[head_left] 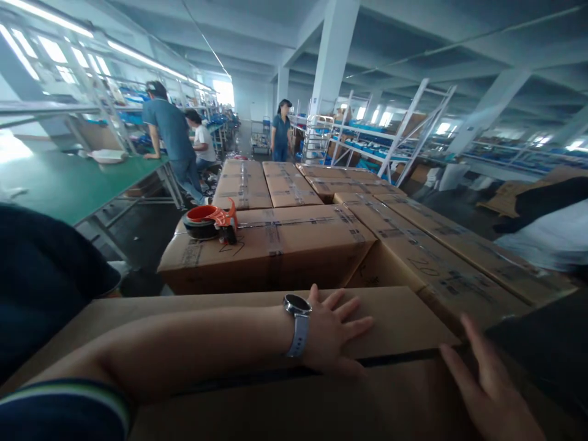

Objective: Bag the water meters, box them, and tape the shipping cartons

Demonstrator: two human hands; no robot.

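My left hand (pixel 337 331), with a watch (pixel 297 304) on its wrist, lies palm down with fingers spread on a top flap (pixel 390 309) of the nearest cardboard carton (pixel 321 404). A narrow dark gap runs between this flap and the flap nearer to me. At the carton's right end is my right hand (pixel 493 392), its fingers apart and slightly blurred, holding nothing I can see. Whether it touches the carton I cannot tell. An orange tape dispenser (pixel 227 220) sits on a taped carton (pixel 294 239) just beyond, beside a round orange-and-black object (pixel 201 222).
Several taped cartons (pixel 436 257) stand close together ahead. At the left are a person's dark sleeve (pixel 50 275) and a green-topped table (pixel 55 184). Several people (pixel 281 131) are farther back. A white metal rack (pixel 390 147) stands behind the cartons; another person's pale clothing (pixel 551 233) shows right.
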